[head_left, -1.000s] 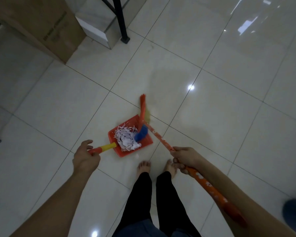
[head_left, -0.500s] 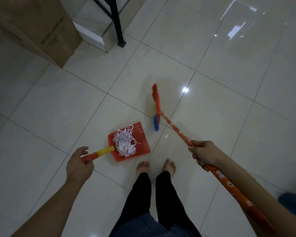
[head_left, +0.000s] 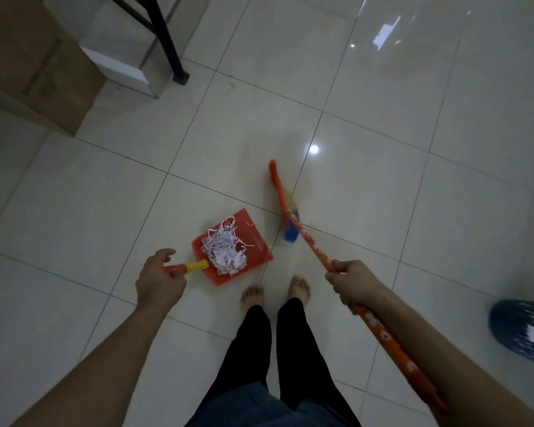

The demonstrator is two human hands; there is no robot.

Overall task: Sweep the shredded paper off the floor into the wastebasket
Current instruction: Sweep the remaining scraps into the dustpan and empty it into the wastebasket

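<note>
Head view: the white shredded paper [head_left: 225,253] sits heaped in the flat red plastic dustpan [head_left: 235,251] on the floor. Gathering looks done; next — lifting it level toward the dark blue patterned wastebasket [head_left: 524,329], at the right edge. The left hand [head_left: 159,280] grips the pan's yellow-and-red handle [head_left: 189,267], mouth pointing up-right; the right hand [head_left: 353,282] holds the long orange broom [head_left: 302,235] — its shaft runs diagonally.

Open tile ahead and to the right; clutter in the far-left corner

The floor [head_left: 413,124] lies bare beyond the broom [head_left: 285,211] and to its right. At far left a cardboard box [head_left: 28,66], a white block [head_left: 121,67] and a black leg [head_left: 170,47] crowd together. Near the feet, the dustpan [head_left: 253,241] sits just left of the broom head, with a narrow strip of tile between. A dark wastebasket [head_left: 524,328] stands at the right edge.
</note>
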